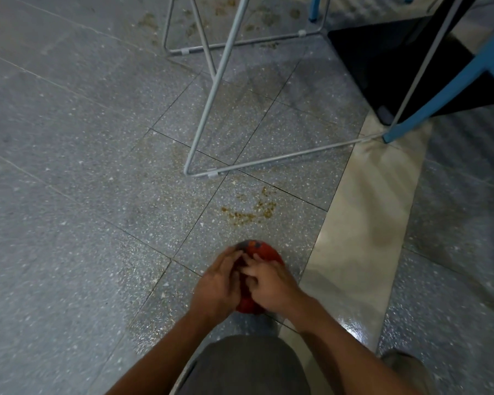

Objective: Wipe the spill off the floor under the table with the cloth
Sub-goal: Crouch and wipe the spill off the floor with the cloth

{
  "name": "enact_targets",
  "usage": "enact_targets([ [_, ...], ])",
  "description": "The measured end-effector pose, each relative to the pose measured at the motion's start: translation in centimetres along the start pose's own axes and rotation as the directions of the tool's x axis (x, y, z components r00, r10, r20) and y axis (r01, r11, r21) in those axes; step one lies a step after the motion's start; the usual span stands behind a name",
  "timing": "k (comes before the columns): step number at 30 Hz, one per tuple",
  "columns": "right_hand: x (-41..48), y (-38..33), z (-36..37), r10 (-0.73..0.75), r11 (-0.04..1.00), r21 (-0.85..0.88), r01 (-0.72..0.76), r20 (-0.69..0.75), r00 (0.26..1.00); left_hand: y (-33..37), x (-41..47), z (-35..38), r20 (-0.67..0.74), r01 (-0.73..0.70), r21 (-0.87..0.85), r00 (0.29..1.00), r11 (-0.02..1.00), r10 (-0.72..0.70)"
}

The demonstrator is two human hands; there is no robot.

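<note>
A red cloth [264,252] with a grey patch is bunched up on the speckled grey floor, low in the head view. My left hand [218,283] grips its left side and my right hand [270,280] presses on its right side, fingers curled over it. A brownish crumbly spill [250,213] lies on the tile just beyond the cloth, apart from it. More faint brown stains [180,155] spread toward the white metal table legs [208,115], and further stains [149,21] lie at the far side.
The table's wire frame [268,161] rests on the floor ahead. A blue chair leg [428,106] and a black panel [388,61] stand at the upper right. A glossy beige floor strip [362,223] runs along the right. My knee [246,366] is at the bottom.
</note>
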State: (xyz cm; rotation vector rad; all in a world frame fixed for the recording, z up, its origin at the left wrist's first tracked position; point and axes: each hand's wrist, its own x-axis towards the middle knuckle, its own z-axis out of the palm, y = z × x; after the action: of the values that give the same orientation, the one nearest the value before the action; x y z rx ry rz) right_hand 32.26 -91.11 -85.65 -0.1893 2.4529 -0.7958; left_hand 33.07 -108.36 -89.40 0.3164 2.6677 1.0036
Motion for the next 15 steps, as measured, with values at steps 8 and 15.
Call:
enact_targets([
  [8, -1.9, 5.6, -8.8, 0.214, 0.968, -0.057, -0.245, -0.326, 0.921, -1.7, 1.0, 5.9, 0.264, -0.429, 0.480, 0.903, 0.765, 0.340],
  [15, -0.2, 5.2, -9.3, 0.131, 0.983, -0.079, -0.166, -0.333, 0.934, -8.1, 10.5, -3.0, 0.141, -0.102, 0.573, 0.990, 0.813, 0.025],
])
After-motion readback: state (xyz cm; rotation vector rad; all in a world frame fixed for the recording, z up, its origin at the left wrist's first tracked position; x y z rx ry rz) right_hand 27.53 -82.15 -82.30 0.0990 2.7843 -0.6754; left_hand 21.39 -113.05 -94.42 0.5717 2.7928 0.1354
